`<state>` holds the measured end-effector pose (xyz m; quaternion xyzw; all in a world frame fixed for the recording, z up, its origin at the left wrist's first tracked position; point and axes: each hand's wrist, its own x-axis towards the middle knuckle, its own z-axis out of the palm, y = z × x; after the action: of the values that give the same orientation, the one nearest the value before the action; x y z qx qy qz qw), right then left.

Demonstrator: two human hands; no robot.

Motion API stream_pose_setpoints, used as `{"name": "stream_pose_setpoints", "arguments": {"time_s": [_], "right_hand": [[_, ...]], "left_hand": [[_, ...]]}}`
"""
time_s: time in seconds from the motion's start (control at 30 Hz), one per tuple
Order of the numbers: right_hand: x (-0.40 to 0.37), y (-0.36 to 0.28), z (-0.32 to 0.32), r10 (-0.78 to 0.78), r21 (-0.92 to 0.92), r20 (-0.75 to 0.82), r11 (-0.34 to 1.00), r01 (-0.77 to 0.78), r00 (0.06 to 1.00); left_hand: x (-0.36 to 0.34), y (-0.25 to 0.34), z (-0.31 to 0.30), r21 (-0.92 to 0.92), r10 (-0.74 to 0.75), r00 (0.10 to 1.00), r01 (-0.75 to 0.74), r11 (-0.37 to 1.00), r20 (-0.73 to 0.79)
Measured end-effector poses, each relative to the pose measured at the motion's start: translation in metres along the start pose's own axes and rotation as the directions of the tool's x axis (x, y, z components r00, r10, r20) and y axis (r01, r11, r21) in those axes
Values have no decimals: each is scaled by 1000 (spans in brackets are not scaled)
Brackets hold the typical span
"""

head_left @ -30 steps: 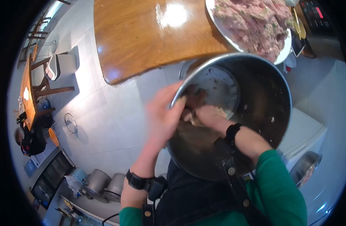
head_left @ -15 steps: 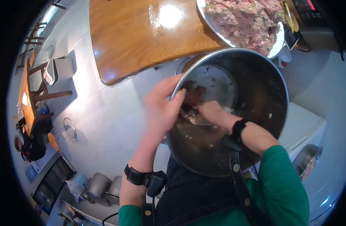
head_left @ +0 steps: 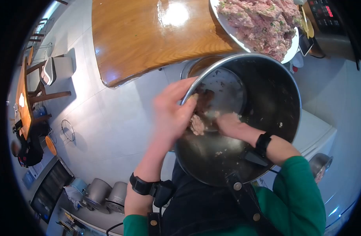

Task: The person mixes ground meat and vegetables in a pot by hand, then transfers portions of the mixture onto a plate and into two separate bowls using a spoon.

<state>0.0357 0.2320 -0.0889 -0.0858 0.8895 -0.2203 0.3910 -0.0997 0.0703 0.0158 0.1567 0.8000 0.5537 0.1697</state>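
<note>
Left hand (head_left: 170, 114) clamped, thumb inward, right hand (head_left: 229, 124) just beside it (black bands on both wrists).

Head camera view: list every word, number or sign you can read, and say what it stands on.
The red digits on the black appliance panel: too blurred to read.
The white marks by its buttons: too small to read.
The steel bowl: no text seen.

steel bowl (head_left: 267, 98): large, round, bright rim, dark inside; tipped up, mouth towards the camera; left hand (head_left: 170, 114) grips its rim.
bowl wall: smeared, with scattered meat flecks.
mince lump (head_left: 197, 125): small, pale pink, on the inner wall near the rim; probably touching the right hand (head_left: 229, 125).
</note>
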Motion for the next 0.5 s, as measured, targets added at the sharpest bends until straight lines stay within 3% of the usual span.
{"name": "stream_pose_setpoints", "arguments": {"time_s": [0.07, 0.1, 0.17, 0.23, 0.27, 0.33, 0.4, 0.5], "right_hand": [[2, -6, -18, 16, 75, -41, 997, -13, 999], [14, -8, -1, 13, 83, -43, 996, -9, 999], [50, -10, 40, 40, 67, -227, 997, -26, 973], [47, -11, 39, 59, 54, -246, 997, -47, 967], [38, -7, 30, 60, 64, -205, 997, -48, 977], [26, 4, -3, 58, 59, -187, 997, -48, 981], [-2, 7, -45, 148, -92, -154, 982, -163, 977], [-17, 11, -51, 88, -179, -42, 979, -94, 995]], "left_hand": [[-1, -1, 1, -47, -28, 999, 27, 999, -29], [-2, -4, 1, -38, -30, 999, 29, 999, -25], [0, -7, 1, 7, 13, 999, -13, 1000, -29], [0, 0, 3, -25, -29, 999, 28, 999, -31], [-1, 5, 4, -65, -77, 997, 76, 995, -23], [1, -2, 3, -46, -22, 999, 21, 999, -24], [-3, -5, 5, -34, -1, 1000, 0, 999, -18], [-4, -6, 5, -110, -33, 999, 29, 993, -39]]}}
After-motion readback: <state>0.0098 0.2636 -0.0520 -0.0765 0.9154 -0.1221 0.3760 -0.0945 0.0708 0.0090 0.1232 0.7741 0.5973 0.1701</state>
